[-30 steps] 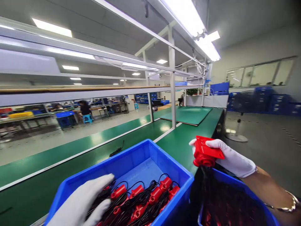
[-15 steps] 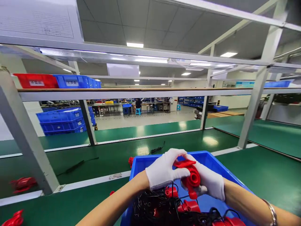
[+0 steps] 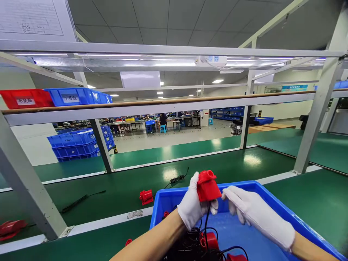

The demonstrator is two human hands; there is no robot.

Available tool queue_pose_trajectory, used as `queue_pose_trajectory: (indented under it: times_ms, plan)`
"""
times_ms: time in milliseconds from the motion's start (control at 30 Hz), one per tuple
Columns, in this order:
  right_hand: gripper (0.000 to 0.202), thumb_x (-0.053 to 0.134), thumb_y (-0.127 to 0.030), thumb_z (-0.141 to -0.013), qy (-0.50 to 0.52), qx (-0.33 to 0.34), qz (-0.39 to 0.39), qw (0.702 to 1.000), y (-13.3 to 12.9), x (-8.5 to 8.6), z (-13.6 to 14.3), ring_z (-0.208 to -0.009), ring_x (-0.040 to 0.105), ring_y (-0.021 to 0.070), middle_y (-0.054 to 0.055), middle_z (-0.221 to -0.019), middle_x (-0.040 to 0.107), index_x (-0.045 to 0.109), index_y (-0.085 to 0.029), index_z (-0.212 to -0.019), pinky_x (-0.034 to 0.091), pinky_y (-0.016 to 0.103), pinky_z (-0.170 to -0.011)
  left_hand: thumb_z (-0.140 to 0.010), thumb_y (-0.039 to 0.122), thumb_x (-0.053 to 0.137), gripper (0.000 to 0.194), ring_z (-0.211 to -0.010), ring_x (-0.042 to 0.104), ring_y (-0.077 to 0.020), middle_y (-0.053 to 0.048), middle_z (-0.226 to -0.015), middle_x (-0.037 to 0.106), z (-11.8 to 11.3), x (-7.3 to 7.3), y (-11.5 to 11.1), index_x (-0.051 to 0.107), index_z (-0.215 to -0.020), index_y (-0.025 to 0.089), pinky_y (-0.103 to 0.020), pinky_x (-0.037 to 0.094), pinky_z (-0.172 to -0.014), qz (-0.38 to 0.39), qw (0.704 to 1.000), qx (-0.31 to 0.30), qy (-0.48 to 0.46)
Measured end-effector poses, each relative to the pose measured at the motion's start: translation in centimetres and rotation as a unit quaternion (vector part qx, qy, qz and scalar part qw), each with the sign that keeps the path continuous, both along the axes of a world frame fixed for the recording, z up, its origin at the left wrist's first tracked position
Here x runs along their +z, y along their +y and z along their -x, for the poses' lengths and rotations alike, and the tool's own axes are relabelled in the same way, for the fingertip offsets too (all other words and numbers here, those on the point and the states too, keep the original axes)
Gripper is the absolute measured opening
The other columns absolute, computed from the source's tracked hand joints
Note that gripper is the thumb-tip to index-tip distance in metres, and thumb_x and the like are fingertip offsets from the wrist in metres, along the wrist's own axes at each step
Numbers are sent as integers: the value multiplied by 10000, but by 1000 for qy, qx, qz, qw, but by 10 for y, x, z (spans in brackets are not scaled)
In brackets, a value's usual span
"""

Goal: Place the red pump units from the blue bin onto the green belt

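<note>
My left hand (image 3: pixel 194 204), in a white glove, is wrapped round a red plastic housing (image 3: pixel 208 185) and holds it up over the blue bin (image 3: pixel 252 185). The housing has a round opening on top and a flared lower edge. A black cable (image 3: pixel 208 221) hangs beneath it. To the right, my gloved right hand (image 3: pixel 252 210) has its fingers loosely bent and partly apart. Its fingertips are close to the housing's right edge; whether they touch is unclear. Below in the bin lie more red housings (image 3: pixel 210 241) among tangled black cables (image 3: pixel 187 244).
Another red housing (image 3: pixel 146 197) lies on the green work surface (image 3: pixel 130 185) behind the bin. Black cables (image 3: pixel 81 199) lie there too. Metal frame posts (image 3: pixel 102 145) rise at both sides. Red (image 3: pixel 27 99) and blue (image 3: pixel 78 97) boxes sit on the shelf.
The housing, earlier between both hands, has been turned and raised in my left hand. My right hand has drawn away to the right. The camera view has shifted slightly.
</note>
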State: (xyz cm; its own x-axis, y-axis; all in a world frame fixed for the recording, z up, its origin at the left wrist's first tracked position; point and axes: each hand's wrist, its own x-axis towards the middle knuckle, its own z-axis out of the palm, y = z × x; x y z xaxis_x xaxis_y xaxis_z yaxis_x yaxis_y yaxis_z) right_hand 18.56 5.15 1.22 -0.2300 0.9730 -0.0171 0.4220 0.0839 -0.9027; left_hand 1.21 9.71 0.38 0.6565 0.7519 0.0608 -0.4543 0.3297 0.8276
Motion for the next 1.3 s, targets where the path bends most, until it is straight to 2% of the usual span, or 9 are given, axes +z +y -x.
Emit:
queue_pose_trajectory:
  times_ms: [100, 233, 400, 567, 800, 1000, 1100, 1200, 1300]
  plan:
    - [336, 462, -512, -939, -107, -45, -138, 984, -6, 6, -5, -558, 560, 115, -5, -715, 629, 612, -227, -841, 432, 204, -528, -853, 778, 255, 732, -416, 536, -139, -36, -669, 624, 2, -12, 10, 590, -979, 140, -241, 375, -387, 85, 994, -39, -56]
    - [323, 480, -541, -936, -218, -32, -201, 954, -21, 7, 5, -636, 627, 145, -15, -745, 672, 645, -265, -899, 475, 221, -590, -883, 743, 233, 758, -328, 488, -119, -38, -628, 618, 3, -15, 9, 599, -1069, 105, -219, 324, -294, 38, 994, -56, -87]
    - [254, 478, -479, -955, -245, 9, -247, 937, -28, 0, 12, -687, 658, 139, -25, -826, 699, 652, -304, -1015, 492, 201, -609, -878, 744, 224, 793, -310, 472, -108, -50, -605, 613, 4, -12, 4, 622, -1026, 74, -206, 296, -267, -6, 994, -82, -67]
    - [237, 500, -457, -951, -251, 21, -283, 925, -30, -8, 8, -652, 649, 133, -19, -806, 696, 660, -284, -979, 468, 192, -561, -844, 768, 281, 813, -466, 530, -137, -93, -610, 627, 7, -5, -4, 652, -938, 51, -226, 379, -426, -26, 997, -59, -50]
    - [339, 524, -564, -902, -274, 38, -230, 933, -35, -8, 7, -577, 570, 130, -39, -649, 605, 579, -248, -796, 374, 216, -502, -877, 739, 280, 729, -647, 521, -157, -63, -719, 585, 14, 5, -20, 615, -945, 96, -293, 417, -684, -141, 989, 37, 8]
    - [364, 443, -559, -948, -189, 52, -211, 958, -38, -3, 4, -583, 537, 112, -35, -682, 591, 549, -235, -819, 384, 199, -523, -897, 649, 437, 497, -822, 486, -163, -45, -969, 483, 19, 1, -27, 422, -1114, 201, -341, 427, -802, -381, 901, 166, 126]
    - [366, 408, -516, -980, -146, 45, -243, 958, -37, 0, 2, -593, 541, 103, -29, -695, 585, 542, -225, -803, 411, 184, -551, -771, 680, 609, 650, -850, 499, -171, -45, -1051, 434, 10, -16, -18, 348, -1204, 271, -345, 454, -765, -513, 819, 250, 49]
    - [283, 414, -445, -995, -93, 130, -274, 948, -37, 8, 0, -718, 591, 115, -15, -818, 623, 585, -239, -904, 472, 182, -686, -651, 684, 726, 805, -1021, 525, -249, -73, -1145, 433, 4, -32, -10, 328, -1253, 327, -412, 472, -852, -588, 733, 341, -7]
    - [211, 480, -386, -980, -118, 186, -343, 913, -37, 15, -4, -919, 613, 157, 21, -1037, 644, 604, -263, -1098, 493, 221, -838, -633, 559, 811, 939, -1174, 493, -323, -134, -1316, 387, 10, -39, -9, 252, -1358, 352, -473, 460, -932, -620, 705, 342, 53]
